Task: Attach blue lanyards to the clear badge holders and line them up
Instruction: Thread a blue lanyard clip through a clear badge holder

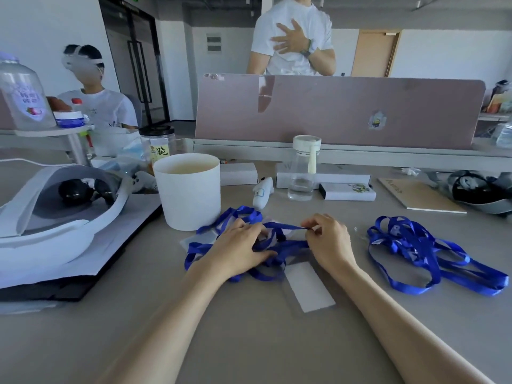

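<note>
A tangle of blue lanyards [206, 246] with clear badge holders under it lies in the middle of the grey table. My left hand [238, 249] rests on this tangle with its fingers bent over a strap and a black clip [282, 238]. My right hand [328, 241] pinches one blue strap [282, 225] between thumb and forefinger and holds it taut to the left. A clear badge holder with a white card [309, 286] lies just below the hands. A second heap of blue lanyards [424, 252] lies to the right.
A white cylindrical tub [191, 189] stands behind the left pile. A white headset [55, 214] on a dark board fills the left. A clear bottle [303, 167], small white boxes and a notebook [421, 195] sit at the back. Two people are beyond the pink divider [338, 112].
</note>
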Motion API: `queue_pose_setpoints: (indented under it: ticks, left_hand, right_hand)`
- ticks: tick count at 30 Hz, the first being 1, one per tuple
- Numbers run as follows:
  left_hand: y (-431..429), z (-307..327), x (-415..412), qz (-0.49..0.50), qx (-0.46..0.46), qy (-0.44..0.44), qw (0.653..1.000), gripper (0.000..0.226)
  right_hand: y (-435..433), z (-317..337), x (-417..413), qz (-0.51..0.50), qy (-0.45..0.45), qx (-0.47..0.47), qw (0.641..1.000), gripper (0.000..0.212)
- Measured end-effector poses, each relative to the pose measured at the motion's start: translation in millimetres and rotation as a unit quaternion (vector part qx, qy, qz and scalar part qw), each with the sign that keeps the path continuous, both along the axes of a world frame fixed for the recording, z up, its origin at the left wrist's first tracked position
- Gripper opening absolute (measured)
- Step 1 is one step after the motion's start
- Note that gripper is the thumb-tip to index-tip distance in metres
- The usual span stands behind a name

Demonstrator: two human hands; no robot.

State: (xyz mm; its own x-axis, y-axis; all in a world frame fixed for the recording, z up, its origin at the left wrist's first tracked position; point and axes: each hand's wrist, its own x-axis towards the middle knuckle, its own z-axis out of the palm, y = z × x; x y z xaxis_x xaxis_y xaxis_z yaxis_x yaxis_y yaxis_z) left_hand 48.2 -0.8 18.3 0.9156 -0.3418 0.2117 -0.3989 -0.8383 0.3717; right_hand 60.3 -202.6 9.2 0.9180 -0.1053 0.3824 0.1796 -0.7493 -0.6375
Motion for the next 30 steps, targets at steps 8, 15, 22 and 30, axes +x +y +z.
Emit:
queue_pose_setpoints:
  ticks: [8,15,22,30]
  left_hand:
    - [6,8,-7,0.003,0.062,-0.051,0.997,0.042]
    - [9,1,-4,0.008,0.035,-0.034,0.999,0.033]
    - [5,13,2,0.034,0.130,0.010,0.991,0.049]
    - [-19,36,-5,-0.012,0.308,-0.039,0.950,0.035]
  right_hand:
    - [-18,-5,6,-0.009,0.005,0.131,0.991,0.029]
    - [-13,-6,0,0.007,0.020,0.092,0.995,0.024]
    - [-11,-1,-10,-0.002,0.047,0.067,0.997,0.022]
    - [-9,17,-7,-0.033,0.104,0.161,0.981,0.029]
